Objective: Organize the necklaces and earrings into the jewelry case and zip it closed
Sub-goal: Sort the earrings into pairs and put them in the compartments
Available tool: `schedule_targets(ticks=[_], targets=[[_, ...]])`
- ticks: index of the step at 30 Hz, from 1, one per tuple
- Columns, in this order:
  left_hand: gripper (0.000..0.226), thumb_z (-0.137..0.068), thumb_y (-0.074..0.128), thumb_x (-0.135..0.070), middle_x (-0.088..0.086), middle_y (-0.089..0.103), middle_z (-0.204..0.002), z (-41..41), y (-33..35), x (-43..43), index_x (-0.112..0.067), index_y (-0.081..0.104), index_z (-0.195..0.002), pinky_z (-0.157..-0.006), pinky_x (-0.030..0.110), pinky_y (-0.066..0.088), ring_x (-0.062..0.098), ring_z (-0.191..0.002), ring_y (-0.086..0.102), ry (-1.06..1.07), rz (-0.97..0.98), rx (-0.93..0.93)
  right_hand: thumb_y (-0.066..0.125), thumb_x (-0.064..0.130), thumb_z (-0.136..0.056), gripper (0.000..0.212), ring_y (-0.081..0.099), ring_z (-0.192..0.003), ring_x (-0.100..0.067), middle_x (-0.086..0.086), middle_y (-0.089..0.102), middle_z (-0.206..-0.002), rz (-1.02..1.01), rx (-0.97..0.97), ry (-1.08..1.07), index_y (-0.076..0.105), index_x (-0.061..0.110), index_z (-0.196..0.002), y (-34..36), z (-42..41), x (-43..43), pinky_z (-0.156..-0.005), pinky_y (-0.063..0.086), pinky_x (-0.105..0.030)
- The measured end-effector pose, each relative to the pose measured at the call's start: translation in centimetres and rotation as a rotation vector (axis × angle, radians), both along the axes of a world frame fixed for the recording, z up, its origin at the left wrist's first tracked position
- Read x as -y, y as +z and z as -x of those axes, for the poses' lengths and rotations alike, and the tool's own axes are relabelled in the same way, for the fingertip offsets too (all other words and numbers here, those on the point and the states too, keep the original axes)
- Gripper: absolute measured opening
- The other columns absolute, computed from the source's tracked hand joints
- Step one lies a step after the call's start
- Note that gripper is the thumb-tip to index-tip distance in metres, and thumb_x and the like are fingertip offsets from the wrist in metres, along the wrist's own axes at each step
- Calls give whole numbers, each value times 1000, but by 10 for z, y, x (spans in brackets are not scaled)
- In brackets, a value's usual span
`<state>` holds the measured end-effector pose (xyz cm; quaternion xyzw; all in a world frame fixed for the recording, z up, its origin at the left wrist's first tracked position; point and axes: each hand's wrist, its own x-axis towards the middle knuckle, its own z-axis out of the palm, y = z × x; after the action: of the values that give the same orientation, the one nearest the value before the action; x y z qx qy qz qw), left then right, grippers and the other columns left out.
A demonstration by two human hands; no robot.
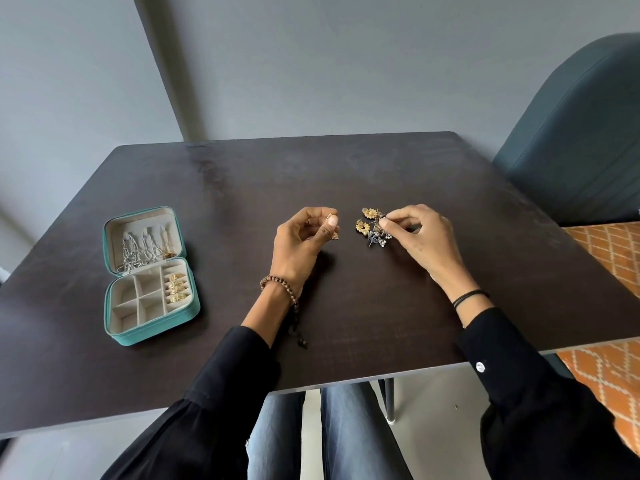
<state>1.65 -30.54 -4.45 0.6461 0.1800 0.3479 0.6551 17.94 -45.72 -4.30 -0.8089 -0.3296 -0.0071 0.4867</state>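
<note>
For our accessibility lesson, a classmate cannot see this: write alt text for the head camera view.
A seated person's left hand pinches a small gold earring while the right hand pinches at a pile of earrings on a dark table. An open teal jewelry case, holding chains and gold pieces, lies to the left.

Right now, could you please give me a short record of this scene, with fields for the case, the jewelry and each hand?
case: jewelry case, teal, open flat, on the left part of the table
lid: necklaces hang inside it
base: stored earrings fill the right column; the other compartments look empty
centre of table: loose earrings in a small pile
left hand: pinches one gold earring, lifted off the table
right hand: fingertips pinch a piece at the pile
zip: not yet closed
</note>
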Motion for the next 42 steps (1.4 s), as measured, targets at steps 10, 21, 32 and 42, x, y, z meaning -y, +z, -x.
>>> schedule_targets(ticks=[10, 21, 32, 42], targets=[[24, -92, 71, -14, 16, 75, -96, 1, 3, 0, 2, 69, -109, -77, 26, 57, 22, -85, 73, -28, 126, 45, 74, 18, -91, 14, 68, -72, -12, -6, 77, -81, -316, -336, 45, 72, 4, -90, 3, -6, 4, -65, 50, -24], [23, -91, 72, -11, 18, 76, -97, 2, 8, 4, 3, 68, -109, -74, 21, 55, 22, -85, 72, -68, 142, 30, 65, -4, -89, 14, 69, -82, -22, -18, 75, -89, -374, -422, 205, 76, 1, -96, 3, -2, 2, -82, 55, -33], [24, -86, 78, -21, 15, 77, -94, 2, 5, 6, -6, 72, -104, -96, 43, 56, 22, -84, 72, -115, 61, -34, 83, 13, -78, 25, 70, -100, -28, -20, 76, -107, -436, -548, 333, 76, 2, -99, 26, 37, -11, -97, 55, -39], [24, -90, 73, -14, 15, 76, -93, 5, 2, 0, -4, 70, -112, -88, 35, 58, 21, -83, 72, -53, 44, 31, 73, 18, -94, 16, 74, -96, -14, -2, 77, -103, -149, -335, 395, 73, 13, -109, 34, 58, -29, -90, 57, -27]])
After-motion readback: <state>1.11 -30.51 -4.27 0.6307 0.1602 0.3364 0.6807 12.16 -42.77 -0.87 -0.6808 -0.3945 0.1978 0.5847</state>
